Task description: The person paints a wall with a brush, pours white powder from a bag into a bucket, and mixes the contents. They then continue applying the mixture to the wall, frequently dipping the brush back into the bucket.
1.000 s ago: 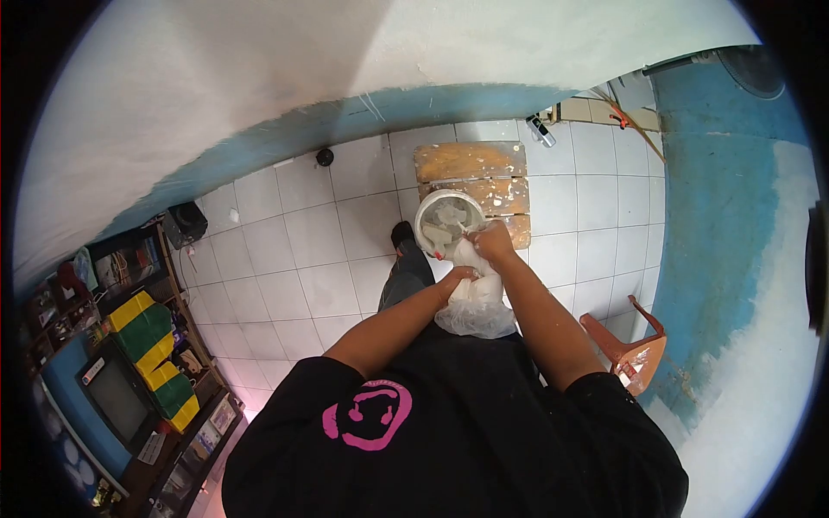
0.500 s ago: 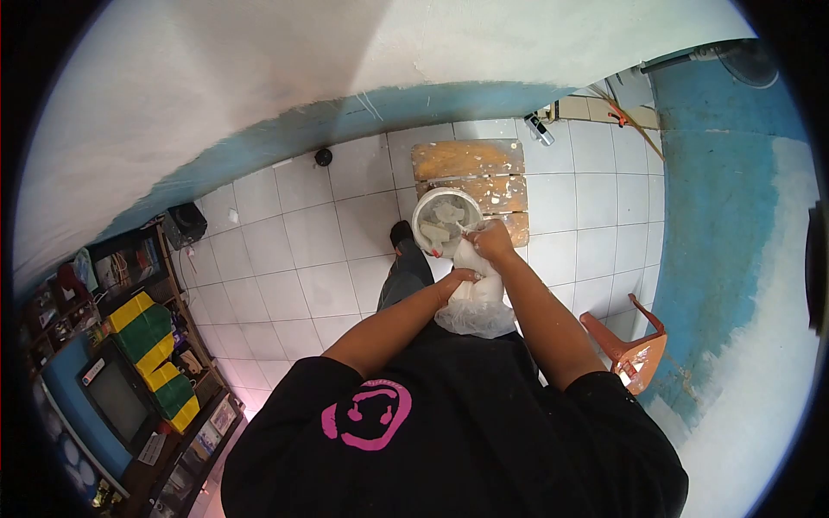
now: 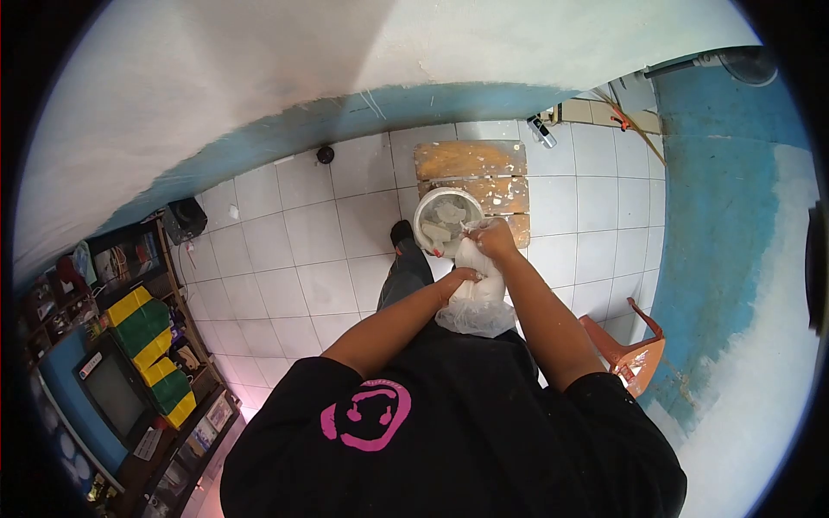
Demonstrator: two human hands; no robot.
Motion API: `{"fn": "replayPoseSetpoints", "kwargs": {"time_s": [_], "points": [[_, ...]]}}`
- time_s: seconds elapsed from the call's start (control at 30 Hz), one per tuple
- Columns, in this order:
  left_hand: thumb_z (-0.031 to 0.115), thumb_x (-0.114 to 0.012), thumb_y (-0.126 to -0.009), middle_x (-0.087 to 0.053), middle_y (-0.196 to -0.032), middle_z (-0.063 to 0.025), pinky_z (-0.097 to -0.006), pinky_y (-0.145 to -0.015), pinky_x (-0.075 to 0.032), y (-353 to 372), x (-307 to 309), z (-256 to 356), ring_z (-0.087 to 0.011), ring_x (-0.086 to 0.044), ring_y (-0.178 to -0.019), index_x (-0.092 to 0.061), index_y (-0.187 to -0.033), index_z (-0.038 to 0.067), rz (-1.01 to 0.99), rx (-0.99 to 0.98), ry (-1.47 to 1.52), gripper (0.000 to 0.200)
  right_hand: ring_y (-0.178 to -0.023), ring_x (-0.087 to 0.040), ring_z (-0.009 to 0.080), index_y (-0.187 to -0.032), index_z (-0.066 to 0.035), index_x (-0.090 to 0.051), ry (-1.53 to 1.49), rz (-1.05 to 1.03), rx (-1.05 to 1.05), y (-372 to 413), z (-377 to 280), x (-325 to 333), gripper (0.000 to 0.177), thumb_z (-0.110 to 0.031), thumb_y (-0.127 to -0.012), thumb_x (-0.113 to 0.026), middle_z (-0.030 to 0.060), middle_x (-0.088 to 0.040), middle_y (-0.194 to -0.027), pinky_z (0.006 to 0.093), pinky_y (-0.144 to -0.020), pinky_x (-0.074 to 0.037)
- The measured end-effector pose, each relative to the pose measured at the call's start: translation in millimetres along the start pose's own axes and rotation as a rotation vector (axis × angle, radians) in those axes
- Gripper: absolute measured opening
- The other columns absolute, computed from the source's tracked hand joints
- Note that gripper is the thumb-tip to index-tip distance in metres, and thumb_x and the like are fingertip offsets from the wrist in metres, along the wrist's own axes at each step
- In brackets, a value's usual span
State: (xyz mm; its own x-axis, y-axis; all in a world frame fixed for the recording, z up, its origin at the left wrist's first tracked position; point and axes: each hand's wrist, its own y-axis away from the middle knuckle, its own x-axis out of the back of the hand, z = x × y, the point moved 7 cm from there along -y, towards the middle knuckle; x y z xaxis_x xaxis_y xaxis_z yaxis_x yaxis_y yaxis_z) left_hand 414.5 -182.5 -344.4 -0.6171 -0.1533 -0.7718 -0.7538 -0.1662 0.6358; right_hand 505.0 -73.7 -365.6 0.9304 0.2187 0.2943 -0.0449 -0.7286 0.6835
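A clear plastic bag of white material (image 3: pixel 477 298) is held against the front of my body. My left hand (image 3: pixel 458 283) is closed around the bag's middle. Higher up, my right hand (image 3: pixel 490 237) grips the gathered neck of the same bag, close to the bucket's rim. The white bucket (image 3: pixel 420 235) stands just beyond, on the near left part of a low wooden stool. Inside it are whitish lumps (image 3: pixel 449 212) and something flat and pale; I cannot make out exactly what they are. A small red spot shows at the bucket's near rim.
Paint-spattered boards top the wooden stool (image 3: pixel 471 160). An orange-brown plastic chair (image 3: pixel 637 354) stands at the right by the blue wall. A shelf unit with a television (image 3: pixel 117 388) lines the left. A silver can-like object (image 3: pixel 541 132) lies by the far wall.
Both hands keep their hold on the bag, with barely any movement. The whole view has shifted very slightly.
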Motion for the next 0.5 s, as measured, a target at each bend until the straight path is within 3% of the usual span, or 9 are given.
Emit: {"fn": "replayPoseSetpoints", "kwargs": {"time_s": [0.37,0.5], "points": [[0.017,-0.056,-0.076,-0.064,-0.089,-0.0143,-0.0396,-0.070,-0.055,-4.2,9.8,-3.5,-0.0263,-0.065,-0.073,-0.056,-0.106,-0.002,0.024,-0.002,0.061,0.036,-0.057,-0.060,0.0196,-0.075,0.007,-0.066,-0.201,-0.060,-0.083,2.0,2.7,-6.9,0.025,-0.013,-0.067,-0.077,0.0153,-0.065,-0.068,0.0341,-0.053,-0.045],[0.017,-0.056,-0.075,-0.064,-0.089,-0.0148,-0.0402,-0.071,-0.055,-10.8,15.0,-7.2,-0.0271,-0.065,-0.073,-0.055,-0.107,-0.002,-0.019,-0.002,0.101,0.037,-0.065,-0.060,0.0162,-0.084,0.008,-0.065,-0.198,-0.110,-0.163,14.6,-14.0,-4.8,0.012,0.000,-0.076,-0.065,0.0104,-0.065,-0.075,0.0283,-0.058,-0.048]]}}
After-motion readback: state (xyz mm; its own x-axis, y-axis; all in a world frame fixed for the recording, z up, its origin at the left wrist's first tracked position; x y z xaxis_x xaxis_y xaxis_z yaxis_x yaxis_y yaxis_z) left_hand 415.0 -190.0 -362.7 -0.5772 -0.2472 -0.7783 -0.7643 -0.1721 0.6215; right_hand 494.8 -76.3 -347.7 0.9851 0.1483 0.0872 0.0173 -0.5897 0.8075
